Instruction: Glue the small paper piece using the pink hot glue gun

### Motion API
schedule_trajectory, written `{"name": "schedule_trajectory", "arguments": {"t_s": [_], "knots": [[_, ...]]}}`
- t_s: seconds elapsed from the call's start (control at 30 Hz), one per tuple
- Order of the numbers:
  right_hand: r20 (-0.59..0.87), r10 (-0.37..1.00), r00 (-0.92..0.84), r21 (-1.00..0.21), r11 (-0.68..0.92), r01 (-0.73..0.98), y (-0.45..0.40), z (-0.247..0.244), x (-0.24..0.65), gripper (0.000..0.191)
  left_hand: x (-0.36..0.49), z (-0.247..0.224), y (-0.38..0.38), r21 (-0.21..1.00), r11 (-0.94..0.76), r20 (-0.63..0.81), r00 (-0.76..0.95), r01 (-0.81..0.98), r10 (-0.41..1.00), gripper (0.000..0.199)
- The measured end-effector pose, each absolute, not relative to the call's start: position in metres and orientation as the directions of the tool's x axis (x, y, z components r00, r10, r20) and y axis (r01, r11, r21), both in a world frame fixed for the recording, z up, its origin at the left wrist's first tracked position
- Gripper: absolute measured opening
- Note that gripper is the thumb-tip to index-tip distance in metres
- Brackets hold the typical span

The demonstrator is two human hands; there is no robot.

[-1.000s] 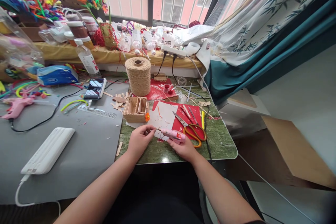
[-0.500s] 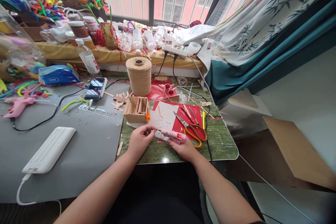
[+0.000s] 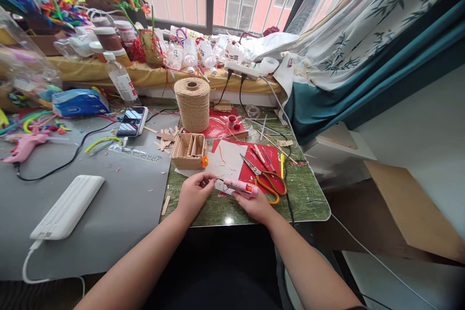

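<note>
- the right hand (image 3: 256, 203) is closed around a pink glue gun (image 3: 240, 186), whose nozzle points left toward the left hand.
- the left hand (image 3: 194, 193) has its fingertips pinched together just at the nozzle tip; whatever it pinches is too small to make out.
- both hands sit low over the near edge of the green surface (image 3: 308, 193), above a white sheet (image 3: 228, 160) that overlaps a red sheet (image 3: 254, 169).
- orange-handled scissors (image 3: 265, 179) lie on the red sheet just right of the glue gun, blades pointing up and left.
- a small box (image 3: 188, 151) made of wooden sticks stands just beyond the left hand, with a tiny orange flower (image 3: 204, 161) at its right corner.
- a spool of twine (image 3: 192, 103) stands upright behind the box.
- loose sticks (image 3: 165, 138) lie left of the box.
- a phone (image 3: 132, 121) rests on the grey mat (image 3: 119, 203) to the left, and a white power bank (image 3: 67, 207) lies nearer the person with a cable attached.
- a second pink glue gun (image 3: 23, 147) lies at the far left.
- a power strip (image 3: 241, 70) sits on the sill behind, with two plugs in it.
</note>
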State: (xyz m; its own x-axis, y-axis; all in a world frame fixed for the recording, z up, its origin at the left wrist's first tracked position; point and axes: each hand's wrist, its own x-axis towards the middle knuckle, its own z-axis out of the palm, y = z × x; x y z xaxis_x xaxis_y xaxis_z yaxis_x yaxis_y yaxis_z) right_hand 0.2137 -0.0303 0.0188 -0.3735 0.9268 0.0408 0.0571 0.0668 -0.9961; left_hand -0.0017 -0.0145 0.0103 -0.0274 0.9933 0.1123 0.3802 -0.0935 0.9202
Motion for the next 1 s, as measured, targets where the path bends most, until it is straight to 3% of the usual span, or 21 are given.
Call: {"name": "schedule_trajectory", "arguments": {"t_s": [0.57,1.0], "knots": [[0.03,0.918,-0.395,-0.993,0.073,0.094,-0.0283,0.0194,0.2137,0.042,-0.0014,0.0117,-0.0139,0.916,-0.093,0.112,-0.027,0.39,0.993,0.017],[0.04,0.925,-0.378,-0.999,0.043,-0.001,-0.0307,0.0168,0.2162,0.044,-0.0016,0.0122,-0.0134,0.916,-0.057,0.084,-0.052,0.397,0.995,0.017]]}}
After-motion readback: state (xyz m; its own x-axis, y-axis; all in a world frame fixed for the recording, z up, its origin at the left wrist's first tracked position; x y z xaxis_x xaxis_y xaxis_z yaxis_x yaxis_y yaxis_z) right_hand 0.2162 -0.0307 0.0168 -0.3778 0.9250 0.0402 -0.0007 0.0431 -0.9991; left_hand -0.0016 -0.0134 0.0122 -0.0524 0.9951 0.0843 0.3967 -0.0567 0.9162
